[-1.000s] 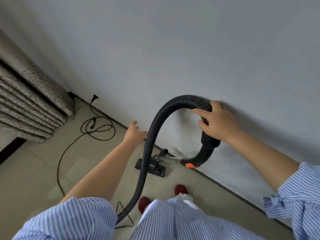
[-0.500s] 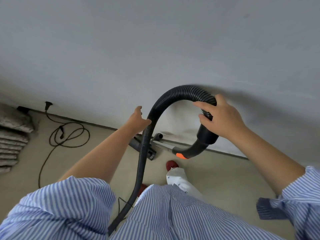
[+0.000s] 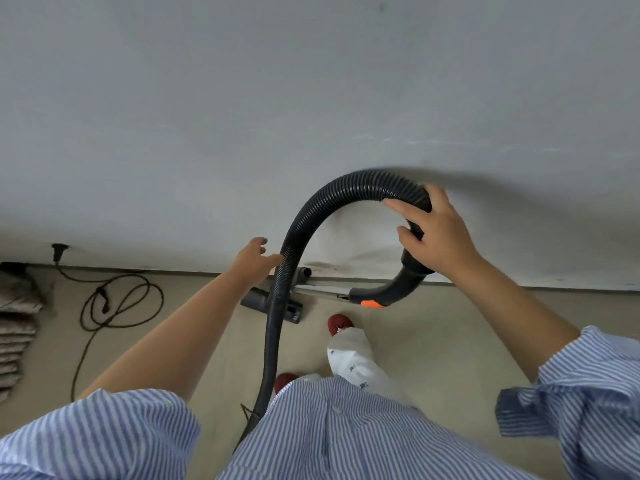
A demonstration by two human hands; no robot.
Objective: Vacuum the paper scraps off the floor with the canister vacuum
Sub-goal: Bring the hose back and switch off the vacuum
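A black ribbed vacuum hose (image 3: 313, 216) arches up in front of me and runs down past my legs. My right hand (image 3: 438, 233) grips the hose where it joins the curved black handle (image 3: 398, 289), which has an orange button. A metal wand (image 3: 322, 291) leads from the handle to the dark floor nozzle (image 3: 256, 299) lying against the wall base. My left hand (image 3: 254, 259) hovers beside the hose with fingers apart, holding nothing. No paper scraps or canister are in view.
A grey wall (image 3: 311, 98) fills the upper view, meeting the beige floor (image 3: 433, 341) at a dark skirting line. A black power cord (image 3: 117, 303) lies coiled at the left, its plug against the wall. Folded curtain fabric (image 3: 15, 327) sits at the far left.
The view has swung right, so the curtain and cord slid to the left. My right hand stays on the hose; my left hand came nearer the hose. The nozzle now lies along the wall base.
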